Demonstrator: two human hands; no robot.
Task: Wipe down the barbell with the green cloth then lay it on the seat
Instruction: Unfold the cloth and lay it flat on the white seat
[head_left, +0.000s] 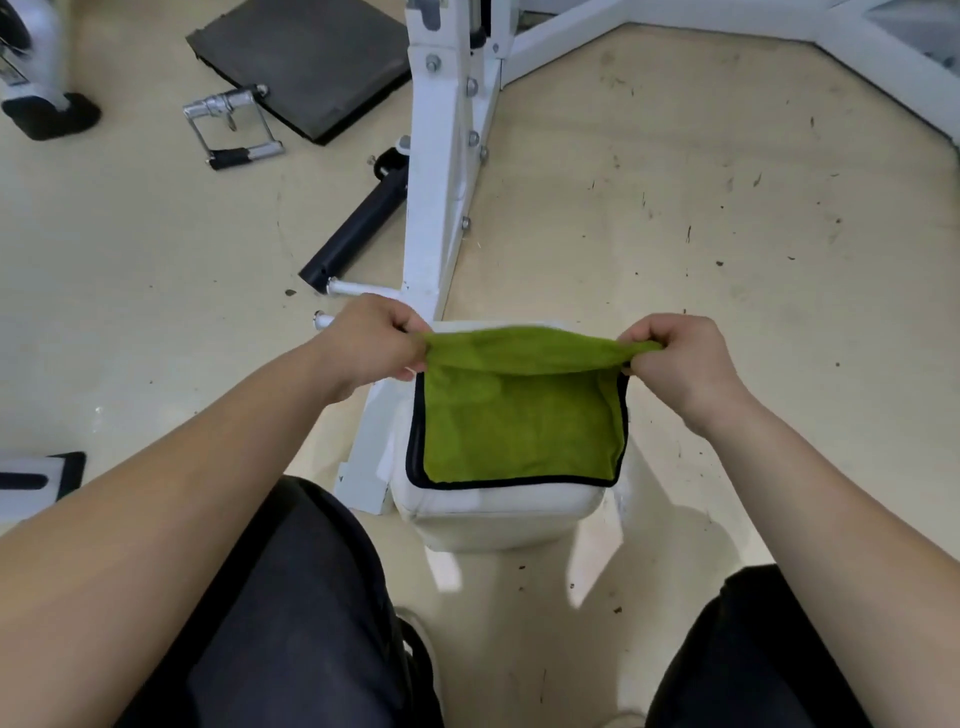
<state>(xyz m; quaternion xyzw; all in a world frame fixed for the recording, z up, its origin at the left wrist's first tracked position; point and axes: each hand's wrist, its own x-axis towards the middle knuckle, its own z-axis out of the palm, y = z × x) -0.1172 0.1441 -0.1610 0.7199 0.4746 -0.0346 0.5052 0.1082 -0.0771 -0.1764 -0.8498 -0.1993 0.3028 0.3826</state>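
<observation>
The one camera rides on my head, facing forward and steeply down, close above the seat (498, 508) and floor (727, 208).

my cloth (519, 421) is plain lime green with a black trim. the seat (498, 512) is white, the floor (727, 234) cream and speckled.

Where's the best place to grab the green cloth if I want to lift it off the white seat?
Probably its two far corners, one from each side. That far edge of the green cloth is lifted off the seat and bunched, where the left hand and right hand pinch it now; the near black-trimmed edge lies flat, harder to get fingers under.
</observation>
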